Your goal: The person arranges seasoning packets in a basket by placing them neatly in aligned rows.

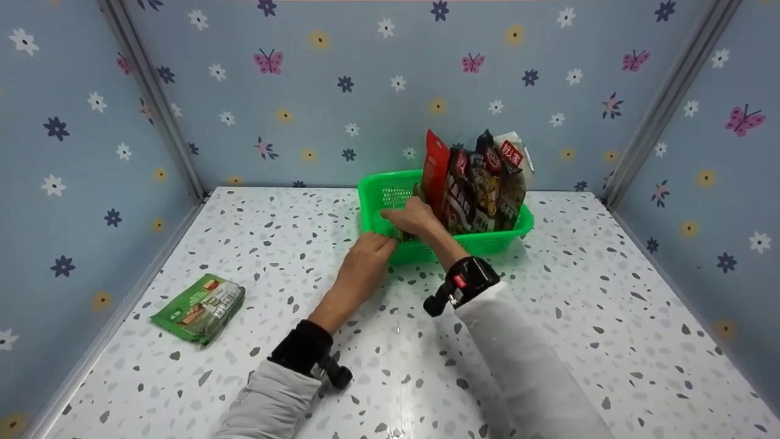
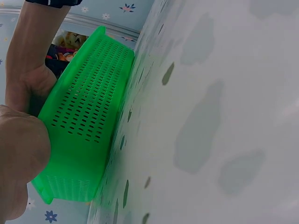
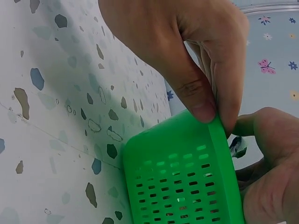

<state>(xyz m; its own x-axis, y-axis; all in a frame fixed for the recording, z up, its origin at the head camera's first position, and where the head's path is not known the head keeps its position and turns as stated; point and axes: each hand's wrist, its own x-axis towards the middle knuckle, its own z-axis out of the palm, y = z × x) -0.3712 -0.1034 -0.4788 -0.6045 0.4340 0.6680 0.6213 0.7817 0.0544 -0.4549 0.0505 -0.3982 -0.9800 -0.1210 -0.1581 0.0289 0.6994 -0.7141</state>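
A green plastic basket (image 1: 390, 183) stands by the back wall. My left hand (image 1: 365, 262) grips its front rim near the left corner, thumb outside, as the right wrist view shows. Inside the basket, my right hand (image 1: 414, 218) reaches down on the left of the upright packets. A partly covered packet (image 3: 238, 147) shows between its thumb and fingers; most of this packet is hidden. Right beside that hand stands a red packet (image 1: 435, 174), followed by dark food packets (image 1: 484, 189) and a whitish one (image 1: 515, 149) at the right end.
A green food packet (image 1: 200, 308) lies flat on the speckled table (image 1: 292, 244) at the left. Patterned walls (image 1: 378, 91) enclose the table at the back and both sides.
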